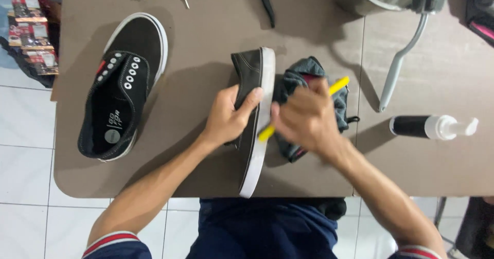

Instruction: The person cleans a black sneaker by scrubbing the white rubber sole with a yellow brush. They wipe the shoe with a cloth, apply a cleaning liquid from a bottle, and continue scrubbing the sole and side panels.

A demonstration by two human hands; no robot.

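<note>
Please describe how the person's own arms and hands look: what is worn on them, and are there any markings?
Both hands, left hand and right hand, are bare, without gloves, rings or watch. The forearms are uncovered. Short dark blue sleeves end in red and white striped cuffs.

black canvas with white sole on held shoe [256, 116]; black with white eyelets on second shoe [122, 86]; yellow brush handle [303, 109]; dark grey cloth [309, 92]; brown table [206, 32]; black-and-white pump bottle [432, 127].
</note>
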